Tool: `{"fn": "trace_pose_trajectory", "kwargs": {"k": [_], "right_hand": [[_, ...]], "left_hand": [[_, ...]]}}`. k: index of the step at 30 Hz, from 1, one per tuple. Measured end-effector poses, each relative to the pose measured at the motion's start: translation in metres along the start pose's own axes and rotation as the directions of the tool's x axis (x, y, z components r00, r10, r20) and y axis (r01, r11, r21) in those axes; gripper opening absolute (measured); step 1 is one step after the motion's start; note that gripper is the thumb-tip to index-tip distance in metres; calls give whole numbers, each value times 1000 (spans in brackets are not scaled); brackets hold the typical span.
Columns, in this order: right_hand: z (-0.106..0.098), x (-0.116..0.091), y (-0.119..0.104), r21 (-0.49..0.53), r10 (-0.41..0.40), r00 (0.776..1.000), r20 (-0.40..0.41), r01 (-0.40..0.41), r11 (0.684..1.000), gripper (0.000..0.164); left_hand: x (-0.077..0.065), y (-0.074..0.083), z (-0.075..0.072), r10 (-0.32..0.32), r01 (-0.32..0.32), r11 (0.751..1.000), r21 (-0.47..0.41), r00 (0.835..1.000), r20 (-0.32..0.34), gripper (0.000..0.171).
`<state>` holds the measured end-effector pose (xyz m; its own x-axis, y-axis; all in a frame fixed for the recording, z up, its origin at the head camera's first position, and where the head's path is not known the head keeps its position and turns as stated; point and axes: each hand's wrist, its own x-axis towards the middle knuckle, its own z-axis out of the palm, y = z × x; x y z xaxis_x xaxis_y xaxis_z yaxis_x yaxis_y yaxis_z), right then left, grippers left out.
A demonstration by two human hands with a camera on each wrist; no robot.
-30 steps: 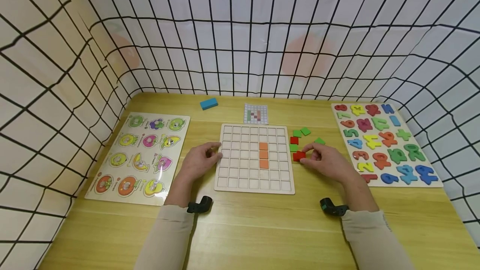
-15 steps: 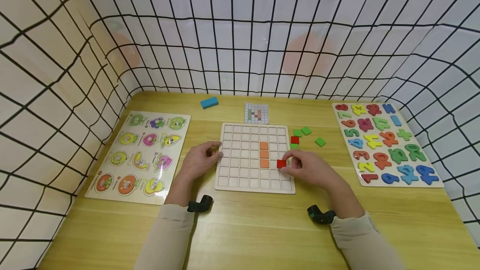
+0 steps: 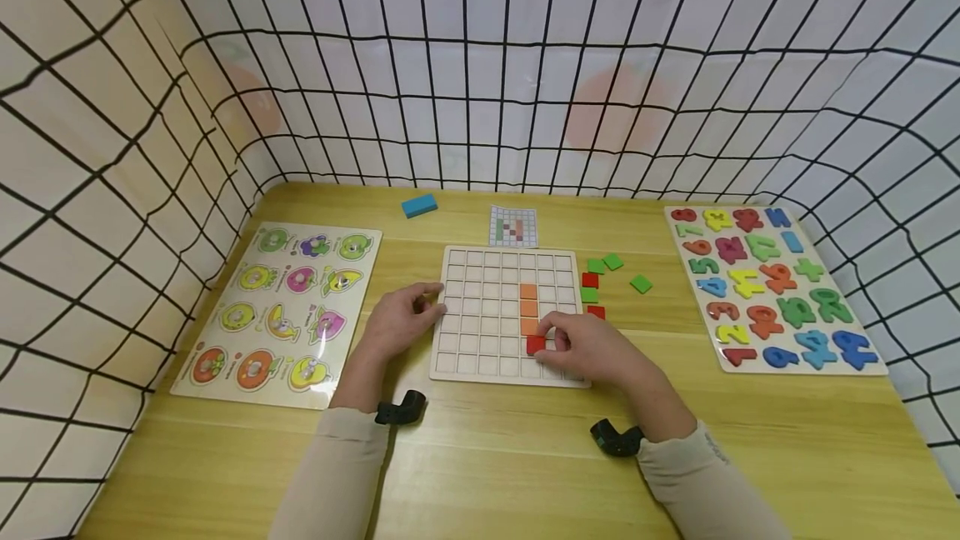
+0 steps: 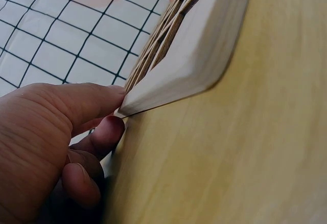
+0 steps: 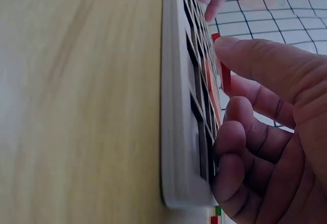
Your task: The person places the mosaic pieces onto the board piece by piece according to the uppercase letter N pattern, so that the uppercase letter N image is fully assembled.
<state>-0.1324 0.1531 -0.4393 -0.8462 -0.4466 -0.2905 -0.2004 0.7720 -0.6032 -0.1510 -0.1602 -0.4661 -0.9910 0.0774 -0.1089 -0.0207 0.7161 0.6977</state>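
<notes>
Between thumb and finger, my right hand (image 3: 585,344) pinches a red square tile (image 3: 535,345) over the wooden grid board (image 3: 480,373). The tile stands just below a column of 3 orange tiles (image 3: 528,308) set in the board's cells. In the right wrist view the red tile (image 5: 225,70) is tilted on edge, close over the cells. At the board's left edge, my left hand (image 3: 401,319) holds the rim; the left wrist view shows the thumb (image 4: 107,97) against the edge, with curled fingers beneath.
Loose green tiles (image 3: 641,283) and red tiles (image 3: 590,280) lie right of the board. A small patterned grid card (image 3: 513,227) and a blue block (image 3: 418,206) lie behind it. A fruit puzzle board (image 3: 251,344) is left, a number puzzle board (image 3: 806,363) right. Black netting (image 3: 465,98) surrounds the table.
My right hand has taken a red tile from the loose ones and carried it left over the board to below the orange column. My left hand stays at the board's edge.
</notes>
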Motion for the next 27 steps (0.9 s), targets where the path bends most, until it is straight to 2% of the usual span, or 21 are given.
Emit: {"fn": "trace_pose_trajectory", "kwargs": {"k": [3, 15, 27], "right_hand": [[3, 2, -2, -24, 19, 1000, -1, -19, 1000, 23], [10, 6, -3, -111, -11, 999, -31, 8, 994, 20], [12, 7, -3, -118, -39, 998, -49, 33, 992, 20]], "left_hand": [[0, 0, 0, -3, 3, 1000, 0, 1000, 4, 41], [0, -1, 0, -3, 3, 1000, -1, 1000, 4, 41], [0, -1, 0, -2, 2, 1000, -3, 1000, 3, 41]]}}
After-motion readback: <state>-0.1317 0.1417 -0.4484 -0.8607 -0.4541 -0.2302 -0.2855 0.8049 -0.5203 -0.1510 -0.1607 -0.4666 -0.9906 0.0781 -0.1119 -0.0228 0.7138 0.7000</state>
